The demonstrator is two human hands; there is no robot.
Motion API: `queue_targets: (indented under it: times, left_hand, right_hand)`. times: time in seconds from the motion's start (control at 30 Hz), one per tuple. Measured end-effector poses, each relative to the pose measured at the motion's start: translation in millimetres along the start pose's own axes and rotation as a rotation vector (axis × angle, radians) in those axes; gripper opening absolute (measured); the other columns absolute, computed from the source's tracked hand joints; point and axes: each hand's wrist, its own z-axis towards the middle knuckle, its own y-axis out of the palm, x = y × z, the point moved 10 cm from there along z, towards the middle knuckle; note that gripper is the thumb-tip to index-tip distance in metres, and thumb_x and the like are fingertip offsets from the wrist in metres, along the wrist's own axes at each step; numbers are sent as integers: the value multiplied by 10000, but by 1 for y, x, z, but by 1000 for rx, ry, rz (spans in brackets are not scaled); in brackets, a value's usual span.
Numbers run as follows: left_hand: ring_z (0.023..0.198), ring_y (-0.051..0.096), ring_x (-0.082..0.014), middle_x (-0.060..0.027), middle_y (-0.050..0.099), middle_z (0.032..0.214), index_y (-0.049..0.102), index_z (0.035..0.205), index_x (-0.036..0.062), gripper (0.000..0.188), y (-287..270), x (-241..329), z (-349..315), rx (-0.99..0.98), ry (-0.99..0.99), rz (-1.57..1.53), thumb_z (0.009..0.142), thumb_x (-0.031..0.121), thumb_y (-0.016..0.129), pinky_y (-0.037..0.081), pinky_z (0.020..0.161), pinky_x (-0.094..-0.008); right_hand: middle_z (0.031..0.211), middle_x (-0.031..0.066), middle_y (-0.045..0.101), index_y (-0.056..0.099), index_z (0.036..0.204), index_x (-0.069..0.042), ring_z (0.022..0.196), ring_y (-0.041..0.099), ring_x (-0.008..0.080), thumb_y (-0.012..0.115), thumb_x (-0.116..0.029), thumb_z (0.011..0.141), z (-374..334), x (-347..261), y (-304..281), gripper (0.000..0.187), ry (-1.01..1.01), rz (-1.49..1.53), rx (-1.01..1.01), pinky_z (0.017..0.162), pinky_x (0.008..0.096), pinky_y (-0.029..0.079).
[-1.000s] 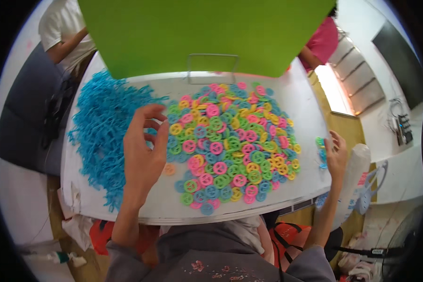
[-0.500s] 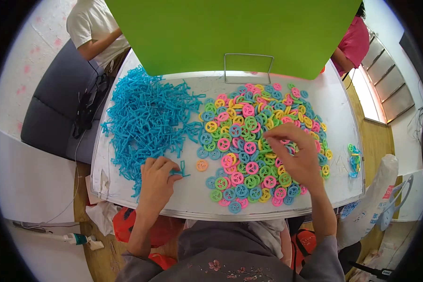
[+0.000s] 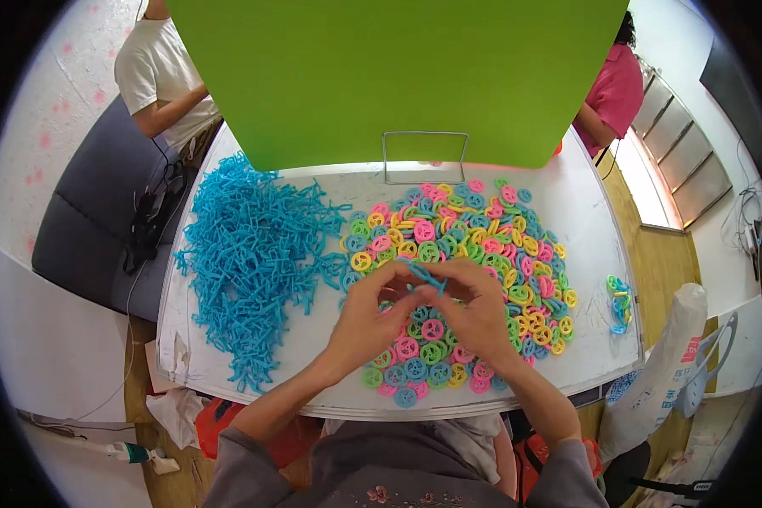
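Above the near part of the wheel pile, my two hands meet fingertip to fingertip. A small blue plastic frame piece [image 3: 425,273] shows between them. My left hand [image 3: 371,315] is closed, pinching this piece. Beside it my right hand [image 3: 475,311] is closed too, its thumb and fingers at the other end of the piece; whatever else it holds is hidden behind the fingers. Under and around both hands spreads a pile of small spoked plastic wheels [image 3: 529,292] in pink, yellow, green and blue. To the left lies a large heap of similar blue frame pieces [image 3: 250,245].
A green panel [image 3: 398,76] stands across the far side of the white table [image 3: 313,372], with a wire stand [image 3: 425,157] before it. Several joined coloured pieces [image 3: 619,303] lie near the right edge. Two other people are partly visible beyond the panel.
My left hand has come from the blue heap toward the middle with a frame piece. My right hand has moved left and nearer from the wheels to meet it. The view has shifted slightly.
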Motion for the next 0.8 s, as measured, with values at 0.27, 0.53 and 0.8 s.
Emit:
queue_targets:
  times: [0.27,0.53,0.8]
  left_hand:
    - [833,600,-207,-62,636,943,644,1002,44,208,-54,-3,43,304,314,623,814,113,697,476,676,-304]
    - [812,595,-250,-73,641,856,667,968,28,192,-48,3,35,358,374,824,784,76,691,475,711,-339]
    - [927,590,-136,-38,566,936,641,1120,3,236,-9,0,11,16,90,-233,927,131,589,557,788,-295]
  right_hand:
    - [957,50,618,607,1092,22,837,637,95,667,13,835,7,16,-42,264,134,200,198,625,187,470]
    - [856,74,667,568,1103,22,853,676,146,646,75,799,7,12,-49,318,145,152,218,679,213,534]
    - [929,127,697,579,1125,30,866,679,159,591,118,777,0,-14,-29,359,-165,-108,131,728,240,534]
